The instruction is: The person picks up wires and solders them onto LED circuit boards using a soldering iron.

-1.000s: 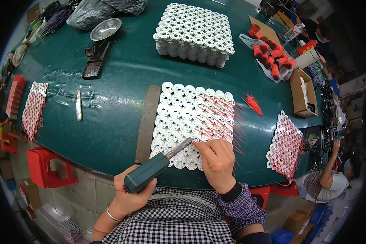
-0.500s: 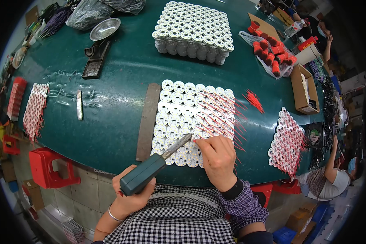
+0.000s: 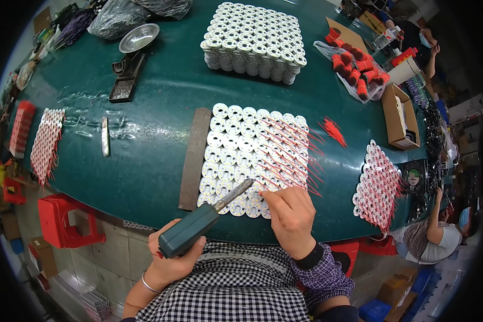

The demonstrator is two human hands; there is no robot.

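Note:
My left hand [image 3: 178, 263] is wrapped round the dark green body of a soldering iron [image 3: 189, 229], whose metal barrel points up and right over a panel of round white circuit boards [image 3: 226, 156]. The iron's tip is over the lower middle of the panel. My right hand [image 3: 293, 219] is closed in a pinch just right of the tip. A bit of red wire [image 3: 260, 193] shows at its fingertips; the rest is hidden. Rows of red wires [image 3: 290, 145] stick out from the boards on the panel's right side.
A flat brown bar [image 3: 195, 161] lies along the panel's left edge. Loose red wires [image 3: 333, 132] lie to the right, near another wired panel [image 3: 377, 188]. Stacked boards [image 3: 255, 40] stand at the back. A soldering stand [image 3: 127, 78] and metal dish [image 3: 139, 38] sit far left.
My right hand has moved slightly down and to the right, a little away from the iron's tip. The left hand and soldering iron stay almost where they were.

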